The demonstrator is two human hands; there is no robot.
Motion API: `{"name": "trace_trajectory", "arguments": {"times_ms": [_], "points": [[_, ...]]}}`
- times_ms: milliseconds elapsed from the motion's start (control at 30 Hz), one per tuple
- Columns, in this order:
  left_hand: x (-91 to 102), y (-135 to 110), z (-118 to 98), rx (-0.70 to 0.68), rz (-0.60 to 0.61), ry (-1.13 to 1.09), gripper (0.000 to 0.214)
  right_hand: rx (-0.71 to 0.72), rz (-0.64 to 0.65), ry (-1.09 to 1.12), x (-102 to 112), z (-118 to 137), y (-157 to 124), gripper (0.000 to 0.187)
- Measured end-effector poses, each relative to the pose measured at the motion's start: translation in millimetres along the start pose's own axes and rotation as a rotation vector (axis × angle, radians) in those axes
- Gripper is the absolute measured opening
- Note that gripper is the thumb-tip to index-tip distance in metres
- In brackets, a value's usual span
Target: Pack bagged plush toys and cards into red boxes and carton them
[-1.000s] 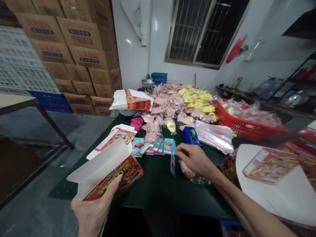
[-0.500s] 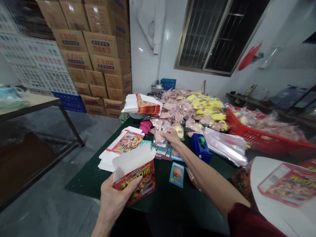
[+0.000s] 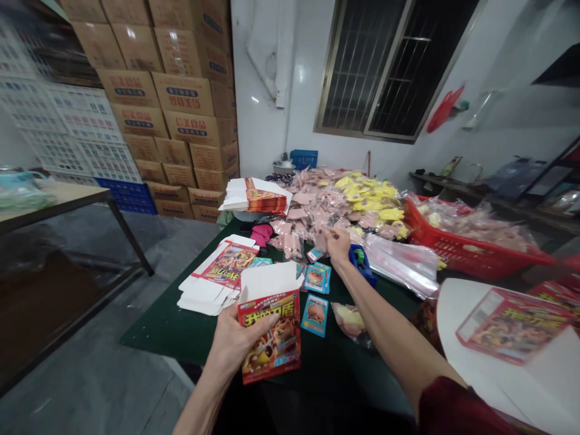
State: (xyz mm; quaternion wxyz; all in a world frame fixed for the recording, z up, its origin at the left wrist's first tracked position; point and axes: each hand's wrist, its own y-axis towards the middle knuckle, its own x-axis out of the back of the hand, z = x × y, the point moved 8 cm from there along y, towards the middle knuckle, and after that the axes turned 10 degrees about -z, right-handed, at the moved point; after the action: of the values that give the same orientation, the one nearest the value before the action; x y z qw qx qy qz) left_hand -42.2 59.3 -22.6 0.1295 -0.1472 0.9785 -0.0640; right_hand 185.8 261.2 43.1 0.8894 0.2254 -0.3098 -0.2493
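My left hand [image 3: 244, 338] grips a red printed card box [image 3: 274, 344], thumb across its front. The white top flap of this box stands up. Over the near edge of the pile, my right hand [image 3: 339, 243] has its fingers pinched on a clear-bagged pink piece [image 3: 319, 237]. A small card [image 3: 313, 255] shows just below that bag. Two blue picture cards, one nearer [image 3: 315, 315] and one farther [image 3: 317, 278], lie on the dark green table [image 3: 158, 320]. Right of them rests another clear bag [image 3: 348, 320] with pale yellow and pink contents.
Flattened boxes [image 3: 203, 284] lie left, with another stack [image 3: 256, 196] behind. Pink and yellow bagged pieces [image 3: 376, 196] are heaped at the back. A blue tape dispenser [image 3: 365, 266], clear plastic sleeves [image 3: 399, 263] and a red basket [image 3: 475, 248] stand right. White printed card [image 3: 471, 368] fills the near right.
My right hand has moved right and lifted from the heap with a bagged pink piece. My left hand has brought the box rightward and turned its printed front more toward me.
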Motion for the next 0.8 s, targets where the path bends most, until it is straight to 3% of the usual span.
{"name": "trace_trajectory", "arguments": {"times_ms": [133, 267, 333, 433, 533, 633, 700, 800], "points": [[-15.7, 2, 4, -0.002, 0.080, 0.049, 0.041, -0.070, -0.137, 0.346, 57, 27, -8, 0.042], [-40.3, -5, 6, 0.005, 0.208, 0.044, 0.041, -0.056, -0.086, 0.786, 98, 70, -56, 0.020], [-50.0, -11, 7, 0.017, 0.281, 0.035, 0.040, 0.024, -0.067, 0.842, 109, 88, -81, 0.009], [-49.0, -14, 6, -0.004, 0.253, 0.036, 0.036, 0.227, -0.072, 0.697, 118, 103, -107, 0.005], [-43.5, -15, 1, -0.100, 0.193, 0.080, 0.035, 0.349, 0.090, 0.542, 112, 104, -123, 0.010], [-43.3, -16, -5, -0.211, 0.178, 0.172, 0.035, 0.384, 0.231, 0.342, 112, 99, -133, 0.015], [-42.4, -16, -10, -0.274, 0.138, 0.253, 0.034, 0.375, 0.169, 0.226, 125, 96, -134, 0.004], [-43.0, -17, -18, -0.366, 0.089, 0.386, 0.032, 0.453, -0.065, 0.165, 155, 107, -138, 0.052]]}}
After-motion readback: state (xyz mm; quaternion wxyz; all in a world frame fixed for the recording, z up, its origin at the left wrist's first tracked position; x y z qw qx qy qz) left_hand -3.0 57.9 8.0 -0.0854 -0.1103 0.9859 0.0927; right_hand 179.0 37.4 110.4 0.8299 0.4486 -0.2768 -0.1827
